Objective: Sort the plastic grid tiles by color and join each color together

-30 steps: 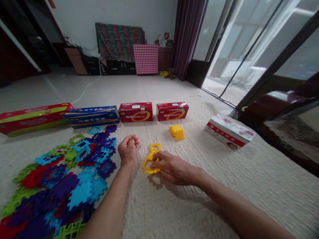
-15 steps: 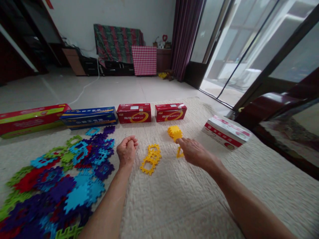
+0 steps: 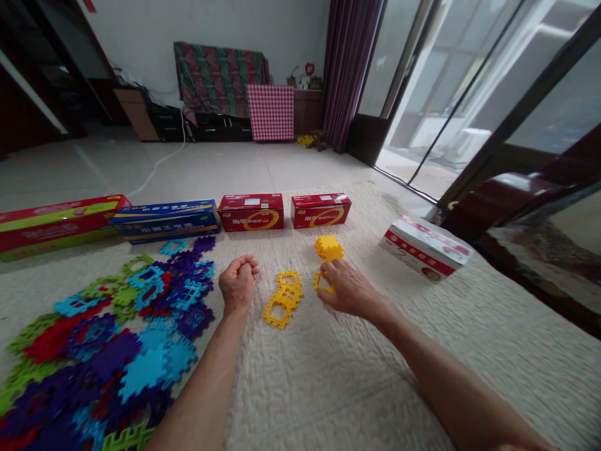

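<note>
My right hand [image 3: 347, 288] has its fingers closed on the edge of a yellow square frame piece [image 3: 321, 280], low over the beige mat. Just beyond it lies a stack of yellow toothed plates [image 3: 327, 246], solid on top. My left hand [image 3: 238, 280] is curled into a fist, with nothing showing in it. Between the two hands lie several yellow open-centred interlocking pieces [image 3: 283, 299], overlapping in a slanting row. Left of my left forearm spreads a loose pile of toothed building pieces [image 3: 117, 357] in purple, light blue, green and red.
Along the mat's far side stand a red and green box [image 3: 61, 228], a blue box [image 3: 166, 221] and two red boxes [image 3: 251, 214], [image 3: 320, 212]. A white and red box [image 3: 428, 248] sits at the right. Beyond it is dark wooden furniture [image 3: 507, 194].
My right hand has shifted left and slightly nearer, bringing the yellow frame piece away from beneath the hand toward the row. My left hand stays put.
</note>
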A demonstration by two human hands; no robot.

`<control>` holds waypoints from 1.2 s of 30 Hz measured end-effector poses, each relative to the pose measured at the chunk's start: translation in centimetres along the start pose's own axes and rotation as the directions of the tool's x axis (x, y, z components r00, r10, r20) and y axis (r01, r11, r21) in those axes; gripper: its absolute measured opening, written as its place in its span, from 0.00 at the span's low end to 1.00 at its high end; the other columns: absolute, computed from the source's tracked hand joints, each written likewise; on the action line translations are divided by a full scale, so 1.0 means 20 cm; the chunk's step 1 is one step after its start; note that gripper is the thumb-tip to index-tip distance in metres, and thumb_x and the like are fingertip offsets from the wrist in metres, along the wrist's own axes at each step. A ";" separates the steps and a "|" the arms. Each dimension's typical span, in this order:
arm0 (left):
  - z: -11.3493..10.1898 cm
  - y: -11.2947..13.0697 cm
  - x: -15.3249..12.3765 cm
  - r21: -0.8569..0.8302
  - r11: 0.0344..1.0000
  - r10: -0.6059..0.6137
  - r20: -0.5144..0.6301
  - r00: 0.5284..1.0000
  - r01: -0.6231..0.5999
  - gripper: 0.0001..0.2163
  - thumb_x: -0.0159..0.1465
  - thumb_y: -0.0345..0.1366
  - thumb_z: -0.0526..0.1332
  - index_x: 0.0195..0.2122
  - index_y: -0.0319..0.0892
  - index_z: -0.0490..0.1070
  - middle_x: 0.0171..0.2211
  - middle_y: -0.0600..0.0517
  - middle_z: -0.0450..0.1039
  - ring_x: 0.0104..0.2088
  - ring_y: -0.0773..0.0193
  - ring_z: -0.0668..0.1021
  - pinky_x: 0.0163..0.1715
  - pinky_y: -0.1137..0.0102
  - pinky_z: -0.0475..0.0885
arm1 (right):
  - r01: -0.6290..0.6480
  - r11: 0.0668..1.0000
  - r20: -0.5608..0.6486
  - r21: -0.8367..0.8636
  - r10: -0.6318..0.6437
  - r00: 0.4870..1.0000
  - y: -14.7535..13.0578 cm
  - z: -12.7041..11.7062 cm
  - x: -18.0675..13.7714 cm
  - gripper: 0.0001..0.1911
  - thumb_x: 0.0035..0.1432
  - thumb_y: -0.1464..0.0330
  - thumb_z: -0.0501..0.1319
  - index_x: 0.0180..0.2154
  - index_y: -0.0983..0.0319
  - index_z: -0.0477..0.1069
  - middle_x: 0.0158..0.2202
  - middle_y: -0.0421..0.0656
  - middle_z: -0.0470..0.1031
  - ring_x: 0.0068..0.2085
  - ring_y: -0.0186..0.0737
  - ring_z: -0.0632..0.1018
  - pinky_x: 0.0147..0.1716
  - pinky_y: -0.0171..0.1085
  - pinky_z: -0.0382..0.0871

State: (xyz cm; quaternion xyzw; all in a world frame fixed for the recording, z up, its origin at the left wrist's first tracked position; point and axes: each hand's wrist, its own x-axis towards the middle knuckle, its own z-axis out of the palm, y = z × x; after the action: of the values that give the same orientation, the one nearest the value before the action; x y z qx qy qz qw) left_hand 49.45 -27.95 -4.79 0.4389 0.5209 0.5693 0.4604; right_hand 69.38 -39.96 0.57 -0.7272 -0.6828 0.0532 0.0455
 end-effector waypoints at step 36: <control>-0.01 -0.03 0.00 0.049 0.999 0.017 0.027 0.999 -0.019 0.14 0.49 0.35 0.56 0.34 0.39 0.77 0.26 0.50 0.77 0.24 0.67 0.77 0.22 0.75 0.69 | -0.129 0.888 -0.562 0.441 0.385 0.732 0.15 0.20 0.11 0.21 0.52 0.62 0.59 0.47 0.60 0.60 0.45 0.49 0.66 0.46 0.47 0.69 0.47 0.46 0.66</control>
State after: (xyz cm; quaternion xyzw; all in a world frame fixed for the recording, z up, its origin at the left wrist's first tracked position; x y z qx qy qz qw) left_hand 49.30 -27.87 -5.41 0.4622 0.5245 0.5545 0.4513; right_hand 71.94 -38.01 -3.91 -0.7682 -0.4942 -0.0613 0.4024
